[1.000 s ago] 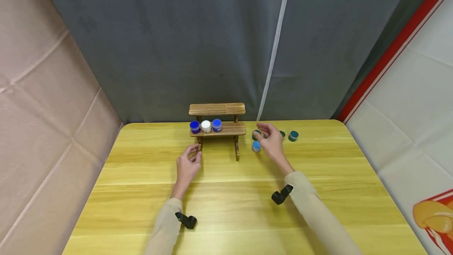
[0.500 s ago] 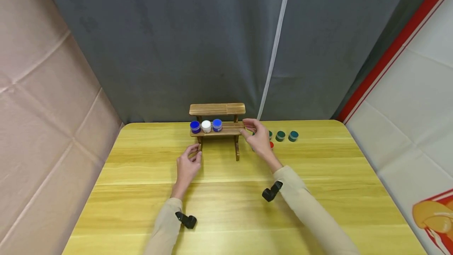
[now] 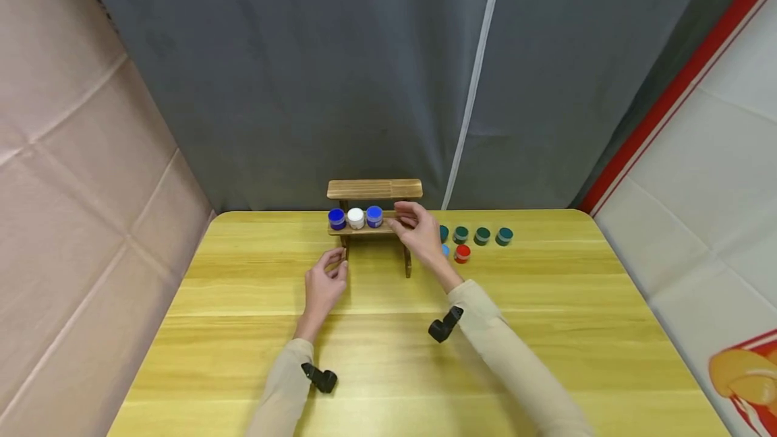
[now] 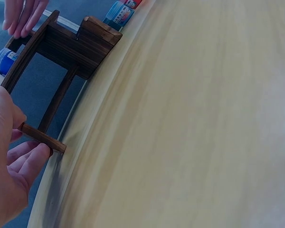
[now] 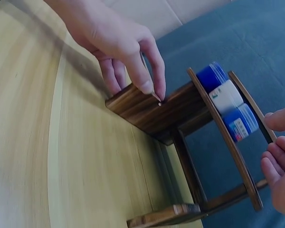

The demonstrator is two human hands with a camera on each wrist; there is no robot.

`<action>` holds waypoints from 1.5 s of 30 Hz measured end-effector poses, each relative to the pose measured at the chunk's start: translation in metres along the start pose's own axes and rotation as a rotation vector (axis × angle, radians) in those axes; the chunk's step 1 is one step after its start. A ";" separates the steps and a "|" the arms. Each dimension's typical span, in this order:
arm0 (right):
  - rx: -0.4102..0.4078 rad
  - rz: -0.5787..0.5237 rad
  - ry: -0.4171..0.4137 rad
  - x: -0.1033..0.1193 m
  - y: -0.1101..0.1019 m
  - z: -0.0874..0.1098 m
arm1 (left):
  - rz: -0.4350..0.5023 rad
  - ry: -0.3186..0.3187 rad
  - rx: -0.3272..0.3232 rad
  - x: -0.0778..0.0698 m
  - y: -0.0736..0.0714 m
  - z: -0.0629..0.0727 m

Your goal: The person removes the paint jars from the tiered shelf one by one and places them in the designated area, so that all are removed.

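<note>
A small two-tier wooden rack (image 3: 374,189) stands at the table's far edge. On its lower shelf, a dark blue paint jar (image 3: 336,219), a white paint jar (image 3: 355,218) and a lighter blue paint jar (image 3: 374,216) form a row at the left end. My left hand (image 3: 322,288) pinches the rack's left leg (image 4: 45,137) between thumb and fingers. Over the shelf's right part hovers my right hand (image 3: 420,235), fingers loosely bent, thumb and fingertips just right of the lighter blue jar. Nothing shows between those fingers in the right wrist view.
Right of the rack, several dark green-teal jars (image 3: 482,236) stand in a row on the table (image 3: 388,356). Before them are a red jar (image 3: 463,253) and a light blue jar (image 3: 446,250), partly hidden by my right hand. A grey curtain (image 3: 303,86) hangs behind.
My right hand has moved left from the jars on the table to the rack's lower shelf, uncovering the red jar. My left hand stays at the rack's leg.
</note>
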State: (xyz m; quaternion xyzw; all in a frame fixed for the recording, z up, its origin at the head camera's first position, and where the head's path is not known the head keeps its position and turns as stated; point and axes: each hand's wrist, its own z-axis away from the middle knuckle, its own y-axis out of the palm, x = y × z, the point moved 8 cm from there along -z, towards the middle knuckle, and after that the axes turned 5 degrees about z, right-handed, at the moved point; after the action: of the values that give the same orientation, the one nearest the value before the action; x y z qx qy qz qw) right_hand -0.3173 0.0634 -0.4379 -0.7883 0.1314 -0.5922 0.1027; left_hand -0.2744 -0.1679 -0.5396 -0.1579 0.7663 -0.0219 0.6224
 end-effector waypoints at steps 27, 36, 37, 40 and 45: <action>0.079 0.064 0.038 0.001 0.044 -0.012 | -0.022 0.012 0.000 0.001 0.000 -0.001; 0.063 0.056 0.027 -0.001 0.041 -0.009 | 0.000 0.014 0.005 0.001 0.000 -0.001; 0.057 0.053 0.027 -0.002 0.040 -0.008 | 0.001 0.015 0.007 0.001 0.000 0.000; 0.040 0.043 0.026 -0.002 0.034 -0.006 | 0.003 0.010 0.013 0.001 0.000 0.000; 0.031 0.011 0.029 -0.004 0.024 -0.003 | 0.002 0.001 0.017 0.002 0.000 0.000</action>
State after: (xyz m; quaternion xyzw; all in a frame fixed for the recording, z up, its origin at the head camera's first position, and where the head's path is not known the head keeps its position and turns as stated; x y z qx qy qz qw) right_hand -0.3234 0.0417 -0.4486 -0.7771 0.1281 -0.6051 0.1164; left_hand -0.2748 -0.1685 -0.5411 -0.1519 0.7666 -0.0280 0.6232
